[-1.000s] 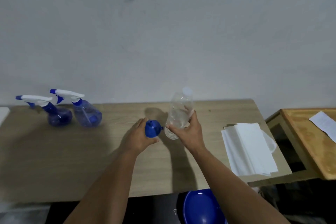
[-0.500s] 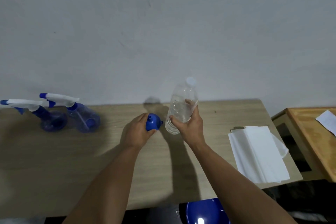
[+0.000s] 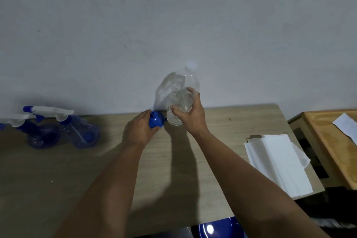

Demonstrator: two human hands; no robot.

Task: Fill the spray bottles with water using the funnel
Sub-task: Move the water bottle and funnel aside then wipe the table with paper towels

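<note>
Two bare forearms come into view from the bottom edge, with no sleeve showing on either one. The left hand (image 3: pixel 139 131) and the right hand (image 3: pixel 190 115) wear no gloves, rings or watch. Both wrists are plain, and the fingers look slim with short nails.

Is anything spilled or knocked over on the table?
Nothing looks spilled. The two spray bottles stand upright at the far left with their trigger heads on. The left hand holds the blue funnel spout-up, and the right hand holds the clear water bottle, tilted a little with its cap on. The white paper towels overhang the table edge slightly.
</note>
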